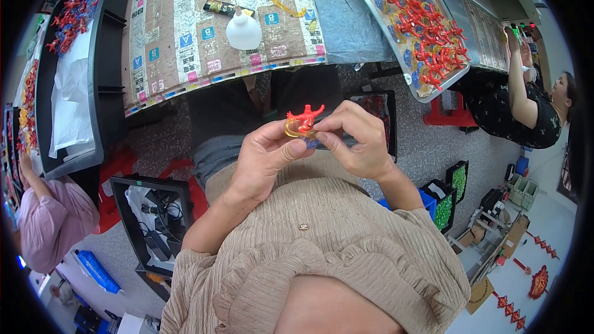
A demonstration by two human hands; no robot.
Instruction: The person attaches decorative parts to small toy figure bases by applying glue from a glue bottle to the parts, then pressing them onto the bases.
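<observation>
A small red plastic figurine (305, 117) with outstretched arms, a translucent yellow ring and a blue base sits between my two hands, in front of my body. My left hand (263, 158) pinches it from the left, thumb low near the blue part. From the right, the bent fingertips of my right hand (359, 139) press on the yellow and blue parts. My fingers partly hide the base. On the table beyond lie a white squeeze bottle (244, 32) with a thin nozzle, a dark patterned tube (224, 7) and a curved yellow strip (287, 7).
The paper-covered table (167, 43) has its near edge just beyond my hands. A white tray (456, 78) at the right holds many similar figurines. At the left stands a black tray (96, 74) with white sheets. A crate (127, 192) holds cables. Other people sit at both sides.
</observation>
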